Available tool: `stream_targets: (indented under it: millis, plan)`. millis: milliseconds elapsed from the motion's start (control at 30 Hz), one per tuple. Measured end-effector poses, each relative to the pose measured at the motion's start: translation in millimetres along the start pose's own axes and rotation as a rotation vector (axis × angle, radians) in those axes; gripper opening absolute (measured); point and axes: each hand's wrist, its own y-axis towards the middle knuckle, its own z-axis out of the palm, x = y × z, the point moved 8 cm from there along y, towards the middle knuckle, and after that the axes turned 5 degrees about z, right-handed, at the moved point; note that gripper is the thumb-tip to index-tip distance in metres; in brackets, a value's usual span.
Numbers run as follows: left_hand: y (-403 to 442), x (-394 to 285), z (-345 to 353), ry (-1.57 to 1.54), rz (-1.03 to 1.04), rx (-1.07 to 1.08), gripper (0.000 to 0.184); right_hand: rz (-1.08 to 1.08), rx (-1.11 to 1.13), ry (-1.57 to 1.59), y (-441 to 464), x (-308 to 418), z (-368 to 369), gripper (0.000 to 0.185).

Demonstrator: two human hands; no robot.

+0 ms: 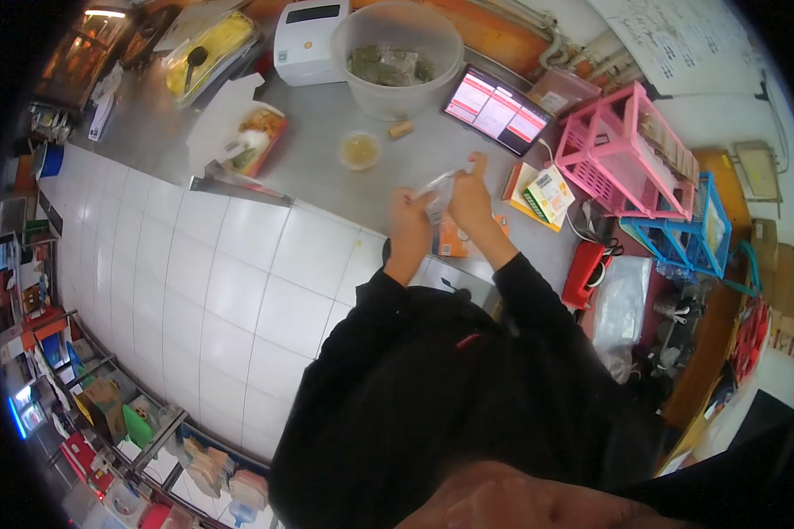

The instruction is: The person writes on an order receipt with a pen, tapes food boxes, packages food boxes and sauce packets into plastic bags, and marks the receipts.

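In the head view my left hand [409, 226] and my right hand [473, 201] are raised close together over the metal counter. Between their fingers stretches a thin piece of clear plastic [436, 183], perhaps a small bag; its exact kind is hard to make out. Both hands are closed, pinching it from either side. Below them an orange printed packet [453, 240] lies near the counter's front edge, partly hidden by my right hand. Left of my hands stands a small round tub of pale yellowish liquid [360, 151], with a short tan roll [400, 130] beside it.
An open takeaway box of food [258, 141] sits near the counter's left edge. Behind are a white label printer [310, 42], a big translucent bucket [397, 97] holding greens, and a lit tablet [498, 109]. Pink baskets [622, 159] and a red tape dispenser [582, 275] stand to the right.
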Motion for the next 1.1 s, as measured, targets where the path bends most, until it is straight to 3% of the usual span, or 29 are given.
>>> stream_targets:
  millis: [67,133,167,233,267,333,400,467,567,667,767,867,900,1000,1067,1100]
  plan:
    - [0,39,-18,0.226,-0.057,0.033,0.046,-0.167,0.204,0.005,6,22,37,0.035]
    - [-4,57,-50,0.312,-0.186,0.078,0.06,-0.515,0.485,0.083,-2,65,55,0.041]
    - [-12,78,-62,0.323,-0.294,0.145,0.065,-0.75,0.639,0.038,2,90,56,0.058]
    - [-37,122,-89,0.335,-0.509,0.274,0.075,-0.712,0.342,0.179,37,129,50,0.061]
    - [-49,138,-100,0.354,-0.533,0.302,0.072,-0.686,0.196,0.25,48,145,49,0.063]
    - [-63,155,-115,0.371,-0.542,0.284,0.068,-0.729,0.097,-0.114,59,167,88,0.067]
    - [-69,160,-122,0.399,-0.51,0.258,0.065,-0.694,0.118,-0.173,81,167,123,0.067]
    - [-65,164,-131,0.424,-0.48,0.228,0.064,-0.597,0.265,0.065,113,150,151,0.062]
    - [-58,162,-132,0.416,-0.482,0.209,0.065,0.32,0.982,1.038,83,109,140,0.061]
    - [-15,130,-120,0.338,-0.452,0.227,0.067,0.106,0.935,1.006,35,104,89,0.057]
    - [35,76,-99,0.273,-0.295,0.245,0.069,-0.523,0.145,0.467,9,112,28,0.06]
    - [52,20,-51,0.278,0.081,0.285,0.068,-0.179,0.241,0.892,12,66,52,0.065]
    - [55,0,-40,0.276,0.098,0.335,0.071,-0.211,0.171,0.998,13,62,46,0.061]
    - [60,-69,-41,0.199,0.192,0.456,0.077,0.154,0.139,1.493,7,53,12,0.059]
    - [56,-100,-50,0.043,0.326,0.508,0.074,0.051,-0.066,1.445,20,19,3,0.059]
    - [60,-110,-64,-0.062,0.466,0.357,0.072,0.001,-0.1,1.451,20,15,-8,0.059]
